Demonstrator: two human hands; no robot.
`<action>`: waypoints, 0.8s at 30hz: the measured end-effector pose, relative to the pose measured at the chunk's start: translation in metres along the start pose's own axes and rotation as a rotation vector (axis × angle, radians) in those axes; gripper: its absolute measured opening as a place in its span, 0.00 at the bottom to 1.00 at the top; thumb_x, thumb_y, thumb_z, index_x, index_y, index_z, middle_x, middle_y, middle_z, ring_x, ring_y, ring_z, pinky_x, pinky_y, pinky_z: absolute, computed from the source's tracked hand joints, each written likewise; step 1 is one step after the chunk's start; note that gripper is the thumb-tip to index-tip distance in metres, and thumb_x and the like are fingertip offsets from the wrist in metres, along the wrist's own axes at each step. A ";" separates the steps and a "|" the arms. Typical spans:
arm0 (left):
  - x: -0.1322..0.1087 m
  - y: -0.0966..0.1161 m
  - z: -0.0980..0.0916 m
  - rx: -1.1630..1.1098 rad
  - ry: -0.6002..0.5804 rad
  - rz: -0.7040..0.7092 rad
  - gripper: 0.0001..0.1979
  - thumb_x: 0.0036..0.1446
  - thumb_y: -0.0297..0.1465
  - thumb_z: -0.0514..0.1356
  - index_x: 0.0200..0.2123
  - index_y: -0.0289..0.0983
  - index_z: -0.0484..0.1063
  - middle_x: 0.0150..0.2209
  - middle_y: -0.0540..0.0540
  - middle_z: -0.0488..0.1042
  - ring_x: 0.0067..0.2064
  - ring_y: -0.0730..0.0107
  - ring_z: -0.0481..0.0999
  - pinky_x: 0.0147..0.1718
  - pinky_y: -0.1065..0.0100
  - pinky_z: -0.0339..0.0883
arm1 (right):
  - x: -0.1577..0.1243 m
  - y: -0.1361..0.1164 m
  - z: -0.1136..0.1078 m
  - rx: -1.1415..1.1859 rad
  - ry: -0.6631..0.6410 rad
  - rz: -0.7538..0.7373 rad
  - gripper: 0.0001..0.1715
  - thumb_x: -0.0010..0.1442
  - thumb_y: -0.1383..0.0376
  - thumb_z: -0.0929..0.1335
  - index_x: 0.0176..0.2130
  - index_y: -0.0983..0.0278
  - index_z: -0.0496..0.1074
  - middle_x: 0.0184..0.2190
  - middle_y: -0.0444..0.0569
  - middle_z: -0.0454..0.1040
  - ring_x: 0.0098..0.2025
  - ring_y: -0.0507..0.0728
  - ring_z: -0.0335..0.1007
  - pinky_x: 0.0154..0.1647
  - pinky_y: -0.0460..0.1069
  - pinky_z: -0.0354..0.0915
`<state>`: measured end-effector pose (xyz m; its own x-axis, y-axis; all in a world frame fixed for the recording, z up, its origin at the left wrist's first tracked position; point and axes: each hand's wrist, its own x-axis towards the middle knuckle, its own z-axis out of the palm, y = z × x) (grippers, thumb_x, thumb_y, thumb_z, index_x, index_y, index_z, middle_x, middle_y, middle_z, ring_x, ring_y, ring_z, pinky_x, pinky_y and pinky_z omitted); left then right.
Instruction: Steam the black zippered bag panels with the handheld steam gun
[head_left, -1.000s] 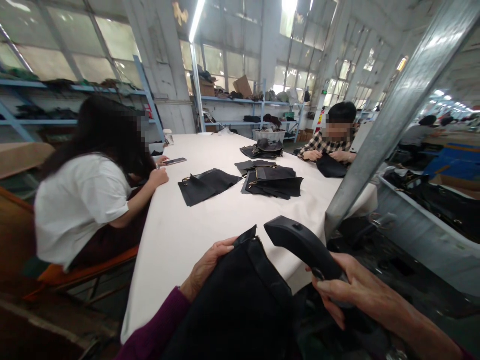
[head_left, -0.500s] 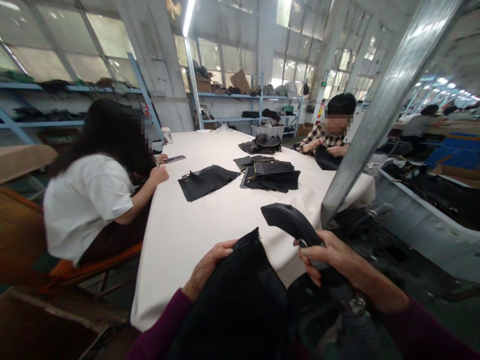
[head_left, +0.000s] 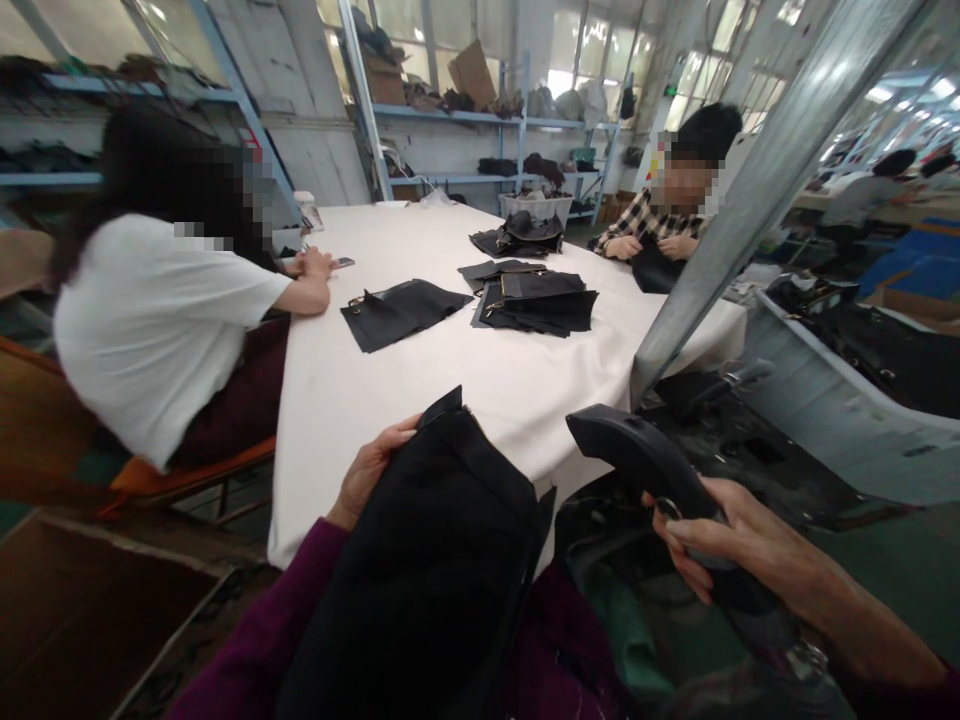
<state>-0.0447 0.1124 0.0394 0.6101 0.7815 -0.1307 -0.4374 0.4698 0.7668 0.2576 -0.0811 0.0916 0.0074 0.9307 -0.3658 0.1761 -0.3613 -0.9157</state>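
Note:
My left hand (head_left: 369, 467) grips the top edge of a black fabric bag (head_left: 427, 560) that lies over my lap at the near end of the white table (head_left: 420, 390). My right hand (head_left: 731, 545) holds a black handheld tool (head_left: 637, 460) by its handle, its head pointing up and left, a short way right of the bag and off the table's corner. A purple sleeve covers my left forearm.
Black fabric pieces (head_left: 401, 310) and a stack of them (head_left: 536, 305) lie mid-table. A person in a white shirt (head_left: 157, 320) sits at the left; another in a plaid shirt (head_left: 660, 225) sits at the far right. A slanted metal post (head_left: 750, 190) stands by the table's right corner.
The view has tipped down and shifted. My right hand with the tool has moved lower and to the right, away from the table edge. My left hand keeps its hold on the bag.

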 end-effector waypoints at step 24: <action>-0.028 0.010 0.069 0.263 0.221 -0.018 0.09 0.46 0.26 0.63 0.33 0.39 0.80 0.34 0.51 0.82 0.35 0.66 0.79 0.33 0.76 0.71 | -0.010 0.039 0.001 -0.135 -0.228 0.142 0.06 0.55 0.64 0.63 0.33 0.65 0.64 0.16 0.39 0.66 0.17 0.49 0.61 0.18 0.41 0.55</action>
<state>-0.0201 0.0669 0.0940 0.4462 0.8573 -0.2567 -0.2245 0.3849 0.8953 0.2638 -0.1046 0.0594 -0.1772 0.8290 -0.5305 0.3188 -0.4616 -0.8278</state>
